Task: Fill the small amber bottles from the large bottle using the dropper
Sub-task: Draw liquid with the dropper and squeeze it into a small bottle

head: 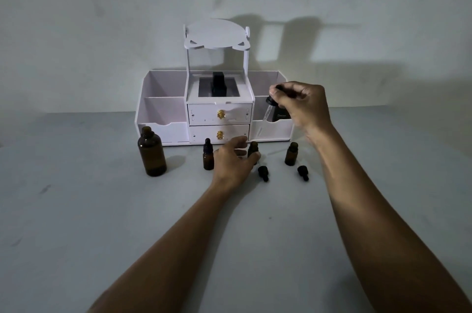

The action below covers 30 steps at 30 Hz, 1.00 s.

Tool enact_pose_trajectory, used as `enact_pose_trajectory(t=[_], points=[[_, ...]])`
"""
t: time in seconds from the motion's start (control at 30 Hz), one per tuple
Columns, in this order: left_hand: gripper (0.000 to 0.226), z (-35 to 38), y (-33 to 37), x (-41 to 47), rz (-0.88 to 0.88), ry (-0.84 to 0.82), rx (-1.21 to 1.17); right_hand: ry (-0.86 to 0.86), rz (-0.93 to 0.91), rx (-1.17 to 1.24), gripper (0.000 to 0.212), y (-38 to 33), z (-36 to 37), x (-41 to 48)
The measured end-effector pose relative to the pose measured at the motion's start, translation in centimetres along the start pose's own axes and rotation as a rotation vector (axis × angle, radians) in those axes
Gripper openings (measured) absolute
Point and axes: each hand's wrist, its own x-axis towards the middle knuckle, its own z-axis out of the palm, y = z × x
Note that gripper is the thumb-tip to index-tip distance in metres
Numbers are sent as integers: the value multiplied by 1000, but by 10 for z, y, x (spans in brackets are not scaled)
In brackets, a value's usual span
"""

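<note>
The right hand (301, 106) pinches the glass dropper (265, 114) by its black bulb, tip slanting down toward the uncapped small amber bottle (252, 148) that the left hand (233, 159) clasps between thumb and fingers. The large amber bottle (152, 152) stands open, well left of those fingers.

Bottles (291, 154) before organizer (163, 131)

The organiser (163, 131) is white, its two drawer knobs (220, 114) gold. In front of it, the large bottle (152, 153) and small bottles (291, 154) are amber, their caps (263, 172) black, the tabletop (76, 210) plain grey.
</note>
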Motion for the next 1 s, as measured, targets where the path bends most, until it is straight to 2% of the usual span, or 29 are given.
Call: enact_pose_trajectory(t=[0.57, 1.0], points=[[34, 1, -2, 2, 40, -35, 34, -57, 58, -19, 9, 18, 9, 2], [33, 0, 0, -1, 28, -37, 57, 0, 43, -35, 7, 22, 10, 5]])
